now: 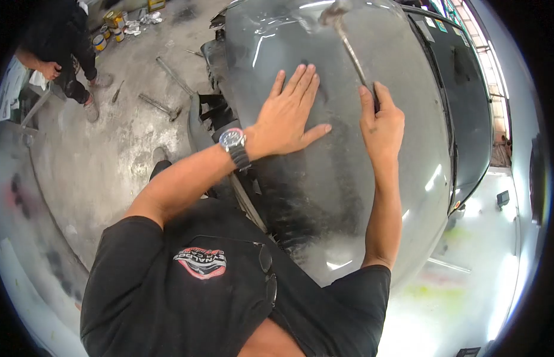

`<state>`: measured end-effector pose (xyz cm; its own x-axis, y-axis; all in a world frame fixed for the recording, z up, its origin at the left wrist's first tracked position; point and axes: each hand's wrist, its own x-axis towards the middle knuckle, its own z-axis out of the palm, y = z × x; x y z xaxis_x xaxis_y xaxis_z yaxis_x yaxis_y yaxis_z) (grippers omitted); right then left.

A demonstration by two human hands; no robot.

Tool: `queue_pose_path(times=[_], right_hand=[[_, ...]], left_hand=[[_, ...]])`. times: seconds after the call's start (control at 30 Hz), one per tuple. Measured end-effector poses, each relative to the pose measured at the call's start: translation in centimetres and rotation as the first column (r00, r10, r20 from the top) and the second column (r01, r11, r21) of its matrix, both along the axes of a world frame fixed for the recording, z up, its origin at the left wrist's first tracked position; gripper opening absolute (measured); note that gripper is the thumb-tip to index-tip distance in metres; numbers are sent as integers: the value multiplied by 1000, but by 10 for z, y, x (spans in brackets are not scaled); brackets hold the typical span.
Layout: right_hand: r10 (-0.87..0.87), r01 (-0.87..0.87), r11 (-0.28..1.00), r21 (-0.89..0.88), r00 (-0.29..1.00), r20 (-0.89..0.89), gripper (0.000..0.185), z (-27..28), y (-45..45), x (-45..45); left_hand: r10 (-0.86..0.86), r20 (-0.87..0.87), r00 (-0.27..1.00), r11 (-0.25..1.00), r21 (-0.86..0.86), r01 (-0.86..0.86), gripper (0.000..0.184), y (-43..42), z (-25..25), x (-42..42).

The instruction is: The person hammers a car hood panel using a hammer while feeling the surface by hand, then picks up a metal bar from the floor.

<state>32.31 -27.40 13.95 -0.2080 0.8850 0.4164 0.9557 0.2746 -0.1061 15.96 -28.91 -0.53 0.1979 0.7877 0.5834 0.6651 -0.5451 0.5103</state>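
My left hand lies flat on the grey car hood, fingers together and thumb stretched out to the side. A wristwatch is on that wrist. In my right hand is a hammer, with the fingers closed round the lower end of its handle. The hammer's head is toward the far part of the hood and looks blurred, so I cannot tell whether it touches the metal. Dark smudges mark the hood below my left hand.
A second hammer and a metal bar lie on the concrete floor. The car's exposed front edge borders the hood. Another person stands at upper left, near several cans. The windshield is at right.
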Motion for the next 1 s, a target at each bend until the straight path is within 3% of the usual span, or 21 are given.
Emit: queue_pose_path(times=[0.13,0.23,0.43,0.53,0.73,0.83,0.93,1.0], right_hand=[[-24,22,1000,21,996,85,36,-6,3,5],[0,0,1000,7,1000,-8,35,-2,-3,3],[121,-122,992,-12,990,-78,33,-10,-10,-18],[70,-56,996,-74,977,201,32,-14,-1,-21],[103,-107,991,-84,994,-45,33,-11,-2,-47],[164,-159,986,-42,953,255,30,-28,11,-51],[150,-127,987,-103,953,262,28,-17,11,-71],[210,-205,977,-57,973,94,27,-16,5,-81]], left_hand=[[230,30,973,973,-37,-229,101,45,-14,-19],[402,91,911,912,-130,-389,104,71,-32,-43],[325,136,936,943,-125,-309,100,27,-39,-39],[251,157,955,963,-138,-230,97,-10,-39,-35],[159,167,973,973,-196,-126,97,-46,-46,-31],[145,191,971,971,-214,-103,97,-53,-46,-30],[133,209,969,965,-249,-79,97,-55,-41,-34],[144,226,963,970,-226,-92,97,-55,-45,-31]])
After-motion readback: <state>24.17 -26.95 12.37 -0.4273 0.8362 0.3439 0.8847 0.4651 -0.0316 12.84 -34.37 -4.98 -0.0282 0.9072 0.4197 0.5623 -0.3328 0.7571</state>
